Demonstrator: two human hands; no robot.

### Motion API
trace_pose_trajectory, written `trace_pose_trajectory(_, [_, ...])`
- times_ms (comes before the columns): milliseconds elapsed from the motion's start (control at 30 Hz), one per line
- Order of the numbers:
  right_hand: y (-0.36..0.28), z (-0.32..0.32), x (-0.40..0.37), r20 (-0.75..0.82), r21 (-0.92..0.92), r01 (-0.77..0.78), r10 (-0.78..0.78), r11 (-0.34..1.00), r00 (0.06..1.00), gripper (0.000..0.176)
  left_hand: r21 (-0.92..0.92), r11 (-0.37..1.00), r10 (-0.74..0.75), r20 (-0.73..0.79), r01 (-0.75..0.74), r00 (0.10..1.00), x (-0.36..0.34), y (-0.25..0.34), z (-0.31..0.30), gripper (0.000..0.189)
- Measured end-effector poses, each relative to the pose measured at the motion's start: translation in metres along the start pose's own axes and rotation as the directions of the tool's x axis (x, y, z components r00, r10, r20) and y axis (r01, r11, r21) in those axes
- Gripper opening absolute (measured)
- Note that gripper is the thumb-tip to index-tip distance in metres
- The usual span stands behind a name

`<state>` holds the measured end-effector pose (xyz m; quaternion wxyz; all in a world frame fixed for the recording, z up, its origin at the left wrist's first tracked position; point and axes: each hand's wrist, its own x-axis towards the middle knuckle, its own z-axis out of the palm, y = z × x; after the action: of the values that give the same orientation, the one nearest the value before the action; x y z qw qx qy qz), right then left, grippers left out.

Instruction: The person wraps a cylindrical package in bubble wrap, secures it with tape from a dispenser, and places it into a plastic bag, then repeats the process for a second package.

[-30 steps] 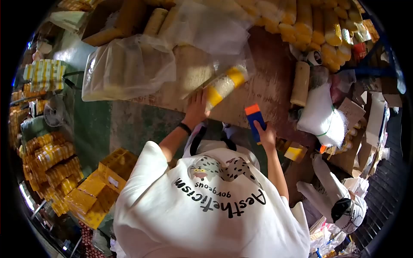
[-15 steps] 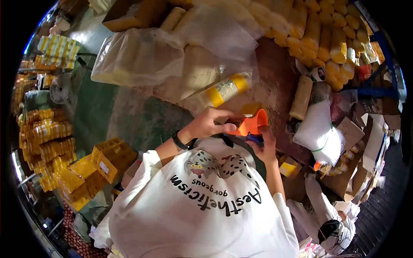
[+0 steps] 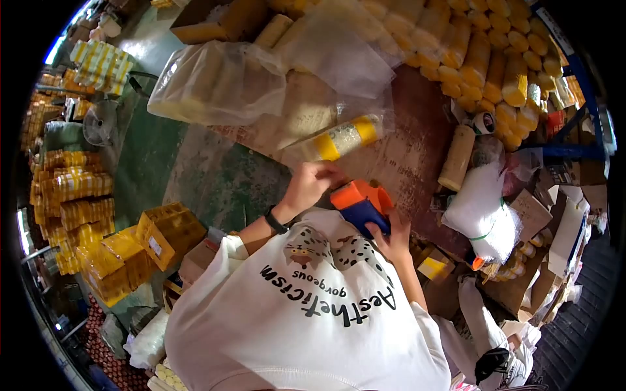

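Note:
An orange and blue tape dispenser point(image 3: 362, 207) is in front of my chest, gripped by my right hand point(image 3: 393, 240) at its right side and underside. My left hand point(image 3: 312, 187), with a dark watch on the wrist, is at the dispenser's left front end, its fingers curled together in a pinch. Whatever lies between those fingertips is too small to make out. Just beyond my hands, a clear bag holding a roll with yellow bands point(image 3: 340, 139) rests on the worn brown surface point(image 3: 411, 156).
Large clear plastic bags point(image 3: 218, 85) lie across the far side, near an open cardboard box point(image 3: 218, 23). Yellow wrapped rolls point(image 3: 479, 58) are piled at far right. A white bundle point(image 3: 486, 208) lies at right, yellow-taped cartons point(image 3: 140, 251) at left. Another person point(image 3: 486, 326) is at lower right.
The tape dispenser has turned in my right hand, so its blue side now shows. My left hand has shifted slightly left, its fingers now pinched at the dispenser's end.

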<state>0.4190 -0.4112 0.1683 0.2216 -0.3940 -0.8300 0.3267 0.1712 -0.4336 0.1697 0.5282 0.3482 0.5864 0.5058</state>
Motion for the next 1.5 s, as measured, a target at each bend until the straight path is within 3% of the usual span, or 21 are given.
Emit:
trace_pose_trajectory(167, [0.003, -0.001, -0.013, -0.076, 0.155, -0.171, 0.184, 0.973, 0.98, 0.035, 0.371, 0.899, 0.324, -0.214, -0.23, 0.922, 0.004, 0.038, -0.019, 0.008])
trace_pose_trajectory(233, [0.004, 0.007, -0.002, -0.129, 0.119, -0.193, 0.207, 0.974, 0.97, 0.036, 0.588, 0.482, 0.759, 0.091, -0.65, 0.645, 0.007, 0.033, -0.007, 0.003])
trace_pose_trajectory(267, [-0.002, 0.003, 0.009, 0.05, 0.113, -0.476, 0.474, 0.872, 0.879, 0.036, 0.664, 0.227, 0.742, 0.356, -0.713, 0.568, -0.004, 0.04, 0.005, 0.005])
trace_pose_trajectory(300, [0.009, 0.007, 0.02, 0.044, 0.147, -0.522, 0.522, 0.84, 0.852, 0.04, 0.637, -0.134, 0.685, 0.613, -0.759, 0.393, -0.011, 0.02, 0.015, 0.009])
trace_pose_trajectory(333, [0.03, 0.015, 0.032, 0.038, 0.181, -0.562, 0.565, 0.807, 0.824, 0.045, 0.449, 0.061, 0.814, 0.494, -0.892, 0.304, -0.019, 0.026, 0.029, 0.008])
trace_pose_trajectory(367, [0.05, 0.024, 0.039, 0.032, 0.219, -0.599, 0.608, 0.77, 0.793, 0.05, 0.348, -0.083, 0.815, 0.563, -0.934, 0.137, -0.035, 0.037, 0.038, 0.008])
trace_pose_trajectory(433, [0.081, 0.035, 0.034, -0.176, 0.018, -0.675, 0.667, 0.737, 0.724, 0.057, 0.378, -0.357, 0.764, 0.644, -0.854, -0.034, -0.04, 0.044, 0.047, 0.009])
trace_pose_trajectory(500, [0.118, 0.035, 0.041, -0.303, -0.092, -0.686, 0.636, 0.722, 0.71, 0.07, 0.546, 0.059, 0.824, 0.446, -0.835, 0.35, -0.009, 0.033, 0.026, 0.011])
trace_pose_trajectory(533, [0.14, 0.036, 0.04, -0.295, -0.209, -0.697, 0.635, 0.686, 0.714, 0.07, 0.666, 0.241, 0.699, 0.386, -0.706, 0.602, -0.004, 0.007, 0.006, 0.014])
trace_pose_trajectory(600, [0.182, 0.04, 0.043, -0.263, -0.389, -0.694, 0.649, 0.606, 0.714, 0.069, 0.659, 0.626, 0.558, -0.005, -0.417, 0.83, 0.005, -0.027, -0.03, 0.015])
trace_pose_trajectory(700, [0.21, 0.048, 0.048, -0.163, -0.582, -0.626, 0.679, 0.52, 0.716, 0.064, 0.279, 0.954, 0.145, -0.104, -0.111, 0.984, -0.005, -0.069, -0.08, 0.017])
trace_pose_trajectory(767, [0.202, 0.049, 0.06, -0.064, -0.697, -0.507, 0.66, 0.507, 0.748, 0.059, 0.109, 0.994, 0.019, -0.019, -0.017, 1.0, -0.01, -0.063, -0.091, 0.019])
trace_pose_trajectory(833, [0.18, 0.056, 0.073, -0.041, -0.507, -0.145, 0.144, 0.85, 0.989, 0.054, -0.056, 0.998, -0.036, 0.065, 0.04, 0.997, -0.012, -0.055, -0.095, 0.02])
trace_pose_trajectory(867, [0.144, 0.064, 0.089, 0.068, -0.181, -0.183, 0.198, 0.966, 0.978, 0.053, -0.134, 0.99, -0.037, 0.096, 0.05, 0.995, -0.012, -0.051, -0.094, 0.019])
trace_pose_trajectory(933, [0.034, 0.06, 0.114, 0.37, 0.34, -0.33, 0.197, 0.881, 0.908, 0.046, -0.168, 0.985, -0.024, 0.118, 0.044, 0.993, -0.014, -0.044, -0.09, 0.018])
trace_pose_trajectory(1067, [-0.012, 0.104, 0.112, 0.612, 0.564, -0.418, -0.02, 0.712, 0.791, 0.027, -0.021, 0.998, 0.063, 0.071, -0.062, 0.995, -0.014, -0.046, -0.089, 0.016])
trace_pose_trajectory(1167, [-0.005, 0.107, 0.116, 0.607, 0.293, -0.207, -0.015, 0.933, 0.794, 0.023, -0.1, 0.988, -0.107, 0.08, 0.114, 0.991, -0.019, -0.06, -0.092, 0.02])
trace_pose_trajectory(1300, [-0.01, 0.076, 0.129, 0.625, 0.011, -0.037, 0.022, 0.999, 0.78, 0.019, -0.426, 0.862, -0.283, 0.045, 0.275, 0.958, -0.021, -0.066, -0.071, 0.03])
trace_pose_trajectory(1333, [-0.008, 0.075, 0.13, 0.615, -0.02, -0.004, 0.016, 1.0, 0.788, 0.019, -0.455, 0.838, -0.354, -0.031, 0.302, 0.935, -0.014, -0.076, -0.067, 0.038])
trace_pose_trajectory(1433, [0.007, 0.05, 0.135, 0.602, -0.172, -0.017, 0.119, 0.985, 0.79, 0.022, 0.122, 0.964, -0.165, -0.42, 0.235, 0.893, -0.01, -0.133, -0.098, 0.044])
trace_pose_trajectory(1500, [0.017, 0.034, 0.148, 0.552, -0.224, -0.132, 0.238, 0.966, 0.799, 0.03, -0.004, 0.973, -0.163, -0.725, 0.232, 0.67, -0.02, -0.136, -0.135, 0.047])
